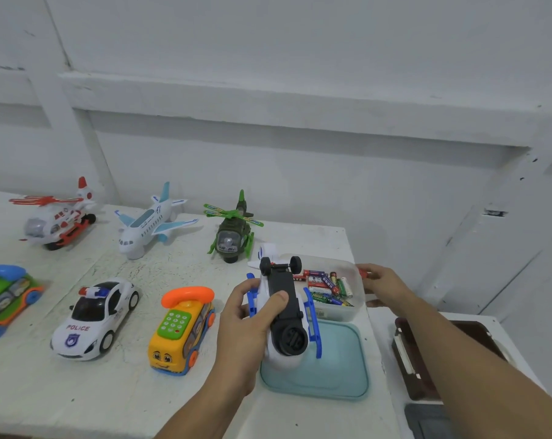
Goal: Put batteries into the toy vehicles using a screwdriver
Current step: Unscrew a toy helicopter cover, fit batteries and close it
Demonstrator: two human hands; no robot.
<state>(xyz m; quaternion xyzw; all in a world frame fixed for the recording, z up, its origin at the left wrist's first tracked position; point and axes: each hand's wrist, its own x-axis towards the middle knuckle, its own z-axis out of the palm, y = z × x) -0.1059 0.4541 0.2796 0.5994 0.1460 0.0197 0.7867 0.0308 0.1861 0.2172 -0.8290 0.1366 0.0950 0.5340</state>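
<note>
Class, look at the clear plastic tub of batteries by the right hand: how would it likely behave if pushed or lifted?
The clear plastic tub probably feels heavy for its size, holding many red, green and blue batteries. Low and wide, it would likely slide rather than tip. The loose batteries may shift and rattle.

White-and-blue toy aircraft was held belly-up in the left hand, thumb across its black underside, blue skids out to either side, black wheel axle at the far end. Batteries, red, green and blue, lay loose in a heap in the clear tub just behind it; the right hand pinched a small red object at the tub's rim, its kind not discernible. Upright on the tabletop stood a red-and-white helicopter, airliner, green helicopter, police car and yellow telephone bus.
</note>
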